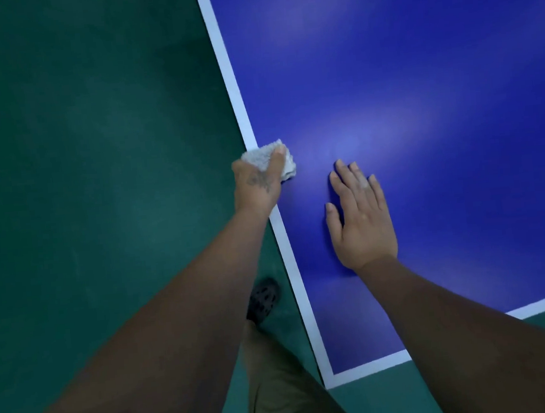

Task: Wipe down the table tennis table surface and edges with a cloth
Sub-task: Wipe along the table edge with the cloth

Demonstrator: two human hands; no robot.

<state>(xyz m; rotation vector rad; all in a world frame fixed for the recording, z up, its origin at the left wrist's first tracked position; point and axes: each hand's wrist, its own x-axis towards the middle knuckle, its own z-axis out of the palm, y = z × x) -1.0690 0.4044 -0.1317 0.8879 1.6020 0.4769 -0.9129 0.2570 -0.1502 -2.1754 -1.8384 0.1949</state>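
The blue table tennis table [418, 78] fills the right of the view, with a white line along its left edge [230, 78] and its near edge. My left hand [257, 184] grips a bunched white cloth [271, 157] right on the left edge, thumb on top of the cloth and the other fingers hidden over the side. My right hand [359, 218] lies flat on the blue surface just right of it, fingers straight and slightly spread. The table's near left corner [329, 381] shows below my arms.
Green floor [82, 190] spreads to the left of the table and beyond its near edge. My leg in olive trousers [280, 386] and a black perforated shoe [262, 297] stand close beside the table's left edge.
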